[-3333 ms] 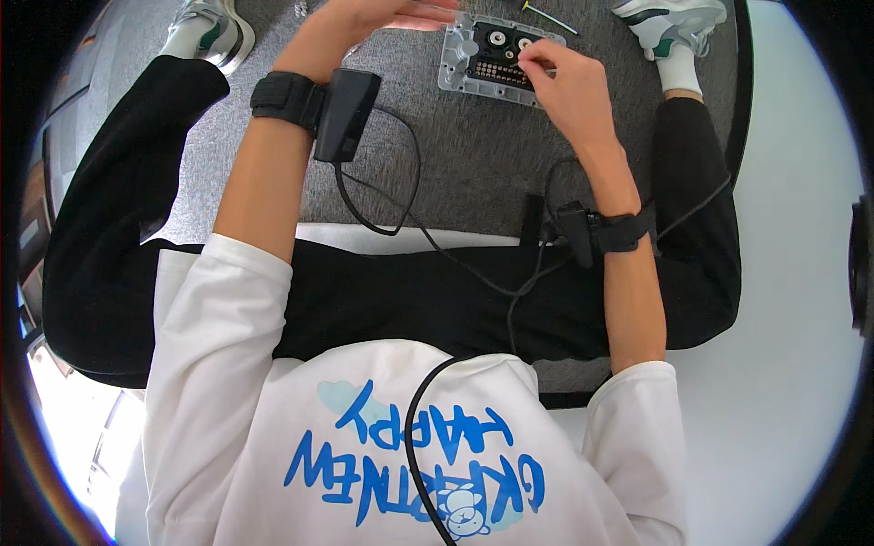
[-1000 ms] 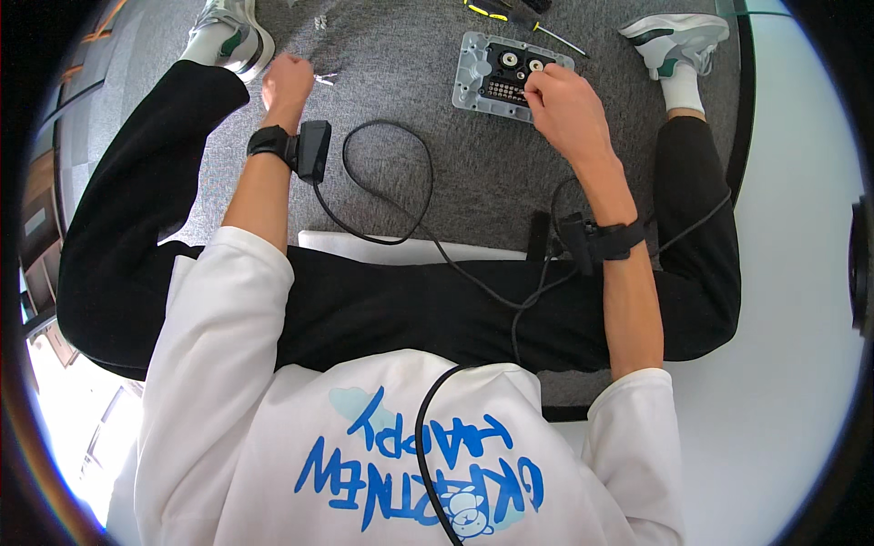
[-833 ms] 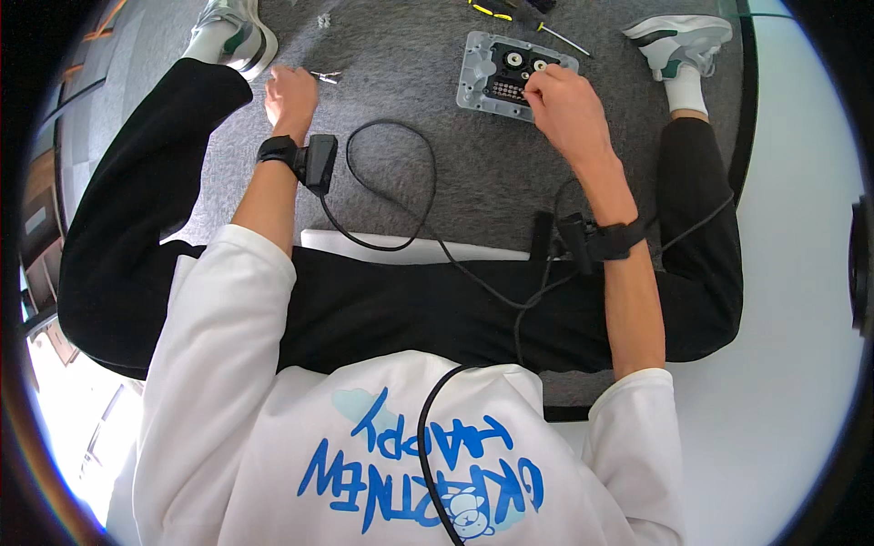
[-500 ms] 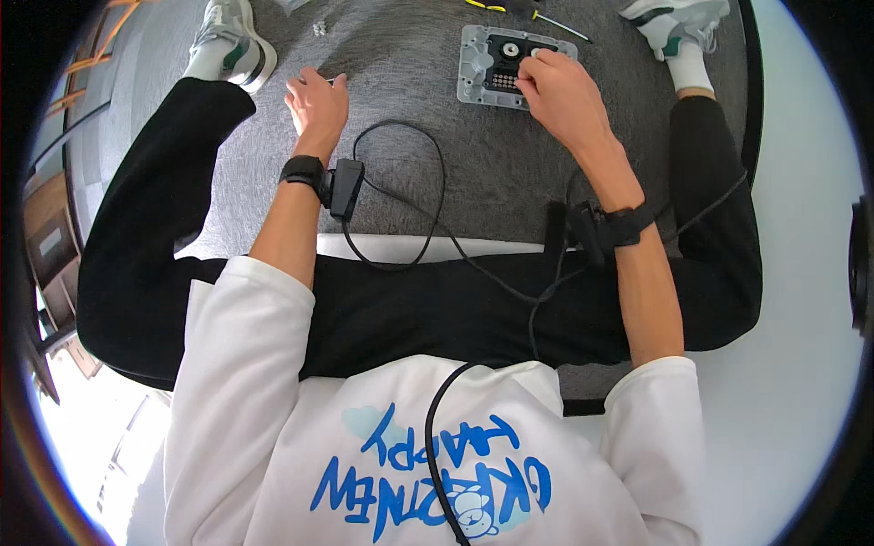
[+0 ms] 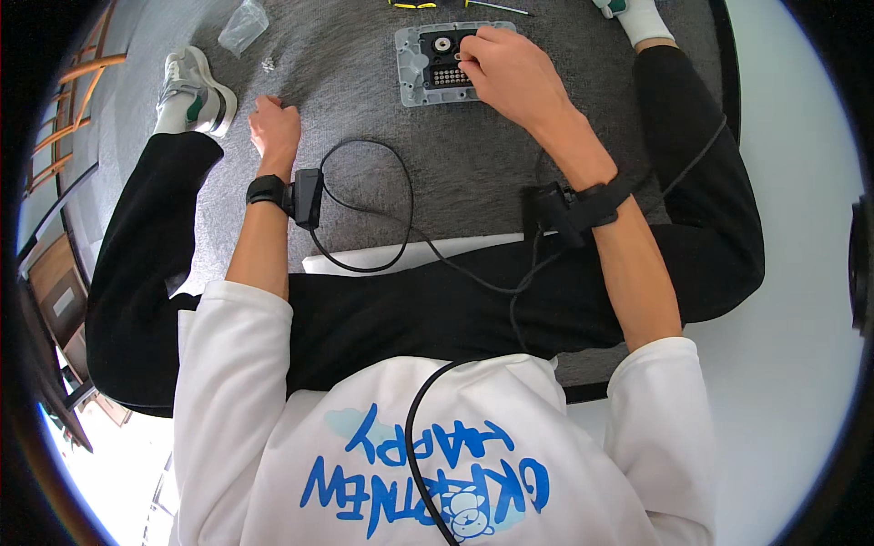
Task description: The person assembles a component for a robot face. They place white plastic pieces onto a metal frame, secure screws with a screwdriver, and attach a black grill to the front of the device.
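Observation:
A grey case [image 5: 412,80] lies on the carpet at the top centre, with a black insert holding a round silver-white piece [image 5: 442,45] and rows of small metal bits [image 5: 449,76]. My right hand [image 5: 510,73] reaches over the right part of the insert, its thumb and fingers pinched together at the case. Whatever sits between those fingertips is hidden. Further left, my left hand [image 5: 275,127] rests low over the carpet with its fingers curled in. What it holds, if anything, does not show.
A screwdriver [image 5: 496,7] and a yellow-and-black tool [image 5: 414,5] lie beyond the case. Small metal pieces [image 5: 268,65] and a clear plastic bag [image 5: 243,27] are near my left shoe [image 5: 196,91]. Black cables [image 5: 411,196] loop between my wrist straps.
The view has shifted, so the case sits further left and the plastic bag shows more fully. My left fingers look more curled. My right hand stays at the case.

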Motion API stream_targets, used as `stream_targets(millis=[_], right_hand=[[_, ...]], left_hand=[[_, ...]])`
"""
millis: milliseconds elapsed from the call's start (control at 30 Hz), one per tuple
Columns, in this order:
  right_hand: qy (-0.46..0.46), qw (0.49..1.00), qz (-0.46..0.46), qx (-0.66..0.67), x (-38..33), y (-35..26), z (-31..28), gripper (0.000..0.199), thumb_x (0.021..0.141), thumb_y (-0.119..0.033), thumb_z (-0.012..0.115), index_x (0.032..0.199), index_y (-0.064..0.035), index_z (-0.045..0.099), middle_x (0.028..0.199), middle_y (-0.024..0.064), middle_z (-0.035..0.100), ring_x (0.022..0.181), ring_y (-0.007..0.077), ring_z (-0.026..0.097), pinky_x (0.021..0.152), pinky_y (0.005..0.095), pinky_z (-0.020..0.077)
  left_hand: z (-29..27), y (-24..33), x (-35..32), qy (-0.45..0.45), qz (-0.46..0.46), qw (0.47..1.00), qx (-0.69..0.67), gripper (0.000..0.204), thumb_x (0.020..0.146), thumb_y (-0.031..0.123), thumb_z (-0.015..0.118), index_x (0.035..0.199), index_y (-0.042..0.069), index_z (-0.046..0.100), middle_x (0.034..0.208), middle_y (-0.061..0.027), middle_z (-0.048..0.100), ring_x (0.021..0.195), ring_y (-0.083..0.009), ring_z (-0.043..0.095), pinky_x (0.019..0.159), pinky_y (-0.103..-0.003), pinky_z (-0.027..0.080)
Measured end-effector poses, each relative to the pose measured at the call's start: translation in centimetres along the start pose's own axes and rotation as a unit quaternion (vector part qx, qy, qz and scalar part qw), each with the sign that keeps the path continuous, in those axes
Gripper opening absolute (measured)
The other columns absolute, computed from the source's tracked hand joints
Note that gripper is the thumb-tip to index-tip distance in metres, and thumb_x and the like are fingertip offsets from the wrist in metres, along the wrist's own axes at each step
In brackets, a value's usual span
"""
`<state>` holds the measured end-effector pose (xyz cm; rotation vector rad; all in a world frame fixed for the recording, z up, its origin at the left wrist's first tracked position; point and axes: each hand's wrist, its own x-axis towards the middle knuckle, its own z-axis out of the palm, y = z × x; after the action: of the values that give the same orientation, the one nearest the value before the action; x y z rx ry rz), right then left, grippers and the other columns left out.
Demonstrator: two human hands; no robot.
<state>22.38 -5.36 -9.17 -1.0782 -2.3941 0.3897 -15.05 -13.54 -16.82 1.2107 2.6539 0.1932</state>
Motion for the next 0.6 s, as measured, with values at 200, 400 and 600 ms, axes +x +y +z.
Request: stream_targets(millis=[200, 400, 600], right_hand=[[-0.043, 0.998, 0.04, -0.003, 0.3, 0.4, -1.3, 0.013, 0.093, -0.016, 0.067, 0.097, -0.0055, 0.073, 0.097, 0.0084, 0.069, 0.101, 0.0295, 0.068, 0.085, 0.0433, 0.0582], [-0.034, 0.999, 0.042, 0.01, 0.3, 0.7, -1.7, 0.013, 0.094, -0.016, 0.066, 0.097, -0.0053, 0.072, 0.095, 0.0085, 0.067, 0.099, 0.0298, 0.067, 0.085, 0.043, 0.0568], [-0.026, 0.996, 0.067, 0.053, 0.8, 1.0, -2.8, 0.011, 0.093, -0.014, 0.066, 0.094, -0.0041, 0.07, 0.09, 0.0106, 0.065, 0.09, 0.0325, 0.066, 0.079, 0.044, 0.0554]], left_hand=[[-0.3, -0.2, 0.4, 0.013, 0.04, 0.999, 0.014, 0.026, 0.079, 0.018, 0.068, 0.103, 0.009, 0.064, 0.1, -0.0161, 0.07, 0.101, -0.0384, 0.068, 0.089, -0.049, 0.053], [-0.3, -0.8, 0.3, 0.019, 0.014, 0.999, -0.036, 0.018, 0.075, 0.019, 0.069, 0.091, 0.011, 0.071, 0.093, -0.011, 0.075, 0.094, -0.0319, 0.072, 0.086, -0.042, 0.054], [-0.8, -0.2, 0.6, -0.046, -0.134, 0.961, -0.237, 0.024, 0.079, 0.019, 0.074, 0.098, 0.005, 0.076, 0.09, -0.0057, 0.075, 0.083, -0.0175, 0.073, 0.076, -0.032, 0.056]])
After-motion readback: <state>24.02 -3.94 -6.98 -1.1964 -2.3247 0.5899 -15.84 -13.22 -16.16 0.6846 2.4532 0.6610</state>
